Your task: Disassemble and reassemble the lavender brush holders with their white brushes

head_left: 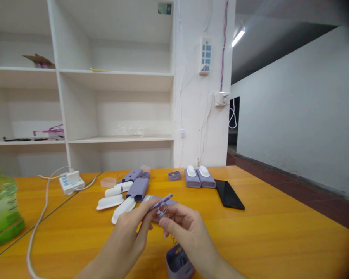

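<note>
My left hand pinches a flat purple plastic part, tilted up above the table. Close against its underside, the fingers of my right hand are closed around a thin wire piece, partly hidden by the fingertips. Beneath my right hand stands an open purple housing, with its cavity facing up. Small wire springs lie just behind it. Another purple part rests on the table behind my hands, mostly covered by them.
White covers and purple casings lie at the back left. Two purple casings with white tops stand near a black phone. Leftward are a power strip, its white cable and a green bottle.
</note>
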Motion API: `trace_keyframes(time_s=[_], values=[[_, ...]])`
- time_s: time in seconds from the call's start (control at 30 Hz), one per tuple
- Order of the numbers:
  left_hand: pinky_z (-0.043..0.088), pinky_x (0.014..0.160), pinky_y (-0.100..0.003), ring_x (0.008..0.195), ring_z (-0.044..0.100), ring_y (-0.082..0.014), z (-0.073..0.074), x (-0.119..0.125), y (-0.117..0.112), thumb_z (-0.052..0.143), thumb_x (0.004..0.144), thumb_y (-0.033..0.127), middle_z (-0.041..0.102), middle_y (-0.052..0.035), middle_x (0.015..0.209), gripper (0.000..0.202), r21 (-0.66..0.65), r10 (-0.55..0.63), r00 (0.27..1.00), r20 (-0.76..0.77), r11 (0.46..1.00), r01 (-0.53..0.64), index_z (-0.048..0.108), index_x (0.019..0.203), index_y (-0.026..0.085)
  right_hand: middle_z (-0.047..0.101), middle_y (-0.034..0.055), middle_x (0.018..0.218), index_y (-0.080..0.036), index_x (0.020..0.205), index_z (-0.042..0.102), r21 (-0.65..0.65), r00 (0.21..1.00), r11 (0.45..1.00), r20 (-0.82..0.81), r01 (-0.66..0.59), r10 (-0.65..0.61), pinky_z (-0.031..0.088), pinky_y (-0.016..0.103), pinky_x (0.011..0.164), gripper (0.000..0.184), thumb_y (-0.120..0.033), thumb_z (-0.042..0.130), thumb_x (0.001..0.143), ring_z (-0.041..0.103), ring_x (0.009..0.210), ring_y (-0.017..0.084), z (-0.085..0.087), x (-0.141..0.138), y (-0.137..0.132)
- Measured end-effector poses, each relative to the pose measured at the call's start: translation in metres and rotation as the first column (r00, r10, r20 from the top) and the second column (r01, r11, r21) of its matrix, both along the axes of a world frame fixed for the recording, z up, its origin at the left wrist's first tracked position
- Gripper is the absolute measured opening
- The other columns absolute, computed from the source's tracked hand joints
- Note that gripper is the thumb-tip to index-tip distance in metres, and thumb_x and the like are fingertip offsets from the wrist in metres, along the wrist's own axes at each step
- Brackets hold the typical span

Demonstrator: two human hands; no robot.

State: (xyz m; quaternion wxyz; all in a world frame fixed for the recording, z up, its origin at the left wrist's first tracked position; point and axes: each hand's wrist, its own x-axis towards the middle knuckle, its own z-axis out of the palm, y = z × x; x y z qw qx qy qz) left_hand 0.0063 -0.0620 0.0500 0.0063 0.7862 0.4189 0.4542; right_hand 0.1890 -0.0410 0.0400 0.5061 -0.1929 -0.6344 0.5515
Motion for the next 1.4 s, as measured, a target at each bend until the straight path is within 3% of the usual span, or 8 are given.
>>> trace_keyframes(time_s=[0.2,0.4,0.57,0.73,0.9,0.97,1.17,1.4], values=[[0.057,0.077,-0.019,0.079,0.074,-0.0129,-0.004,-0.005,0.003,0.048,0.102,0.017,0.077,0.0025,0.091,0.037,0.097,0.005,0.995,-0.099,0.995,0.005,0.056,0.133,0.033,0.074,0.0058,0.089,-0.019,0.103,0.077,0.008,0.999,0.999,0.023,0.040,-0.040,0.049,0.024,0.064,0.031,-0.046,0.071,0.091,0.062,0.077,0.016,-0.002,0.000,0.002],[0.060,0.077,-0.023,0.083,0.077,-0.0168,-0.012,-0.009,0.001,0.058,0.096,0.020,0.080,-0.0001,0.097,0.031,0.187,0.085,0.992,-0.089,0.980,-0.067,0.063,0.123,0.032,0.069,0.0044,0.080,-0.016,0.096,0.077,0.010,0.999,0.999,0.011,0.040,-0.040,0.046,0.024,0.060,0.034,-0.049,0.071,0.089,0.055,0.067,0.013,-0.001,-0.001,0.003],[0.060,0.073,-0.021,0.073,0.076,-0.0145,-0.010,-0.009,0.000,0.058,0.095,0.019,0.079,0.0020,0.088,0.032,0.165,0.066,0.995,-0.078,0.985,-0.053,0.064,0.123,0.032,0.066,0.0040,0.077,-0.014,0.096,0.077,0.000,0.998,0.998,0.040,0.055,-0.055,0.044,0.023,0.058,0.039,-0.052,0.070,0.090,0.054,0.064,0.013,0.001,0.000,0.001],[0.059,0.073,-0.021,0.075,0.076,-0.0143,-0.006,-0.007,-0.001,0.054,0.097,0.015,0.078,0.0022,0.084,0.033,0.151,0.024,0.994,-0.103,0.989,-0.009,0.062,0.125,0.031,0.063,0.0024,0.073,-0.014,0.097,0.077,0.002,0.994,0.997,0.074,0.080,-0.080,0.042,0.022,0.056,0.042,-0.054,0.068,0.091,0.051,0.062,0.012,0.001,0.000,0.002],[0.056,0.096,-0.026,0.110,0.072,-0.0181,-0.002,-0.008,-0.005,0.056,0.097,0.017,0.076,-0.0023,0.120,0.040,0.121,0.002,0.985,-0.171,0.992,0.019,0.054,0.135,0.031,0.060,0.0014,0.070,-0.013,0.093,0.075,0.021,0.992,0.996,0.090,0.091,-0.092,0.040,0.022,0.055,0.045,-0.056,0.065,0.092,0.049,0.060,0.011,0.001,0.000,0.003],[0.054,0.100,-0.025,0.116,0.070,-0.0173,0.000,-0.009,-0.006,0.055,0.098,0.016,0.073,-0.0011,0.126,0.044,0.109,-0.017,0.981,-0.193,0.993,0.038,0.051,0.138,0.032,0.059,0.0012,0.069,-0.013,0.091,0.075,0.028,0.990,0.995,0.101,0.092,-0.094,0.040,0.022,0.055,0.045,-0.056,0.064,0.093,0.049,0.060,0.011,0.001,0.001,0.003],[0.056,0.081,-0.018,0.091,0.076,-0.0144,-0.001,-0.012,-0.002,0.055,0.096,0.011,0.078,-0.0006,0.105,0.043,0.194,-0.050,0.971,-0.232,0.976,0.097,0.052,0.134,0.029,0.060,0.0009,0.070,-0.014,0.093,0.075,0.051,0.989,0.996,0.126,0.069,-0.075,0.041,0.022,0.056,0.043,-0.055,0.062,0.095,0.050,0.060,0.010,0.001,0.002,0.000],[0.051,0.069,-0.019,0.069,0.071,-0.0103,-0.003,-0.011,0.001,0.062,0.089,0.011,0.073,0.0076,0.079,0.031,0.251,0.023,0.980,-0.199,0.967,0.028,0.060,0.114,0.029,0.061,0.0019,0.074,-0.014,0.089,0.074,0.056,0.989,0.998,0.145,0.031,-0.039,0.046,0.022,0.058,0.043,-0.055,0.062,0.094,0.053,0.062,0.011,0.001,0.000,-0.002]])
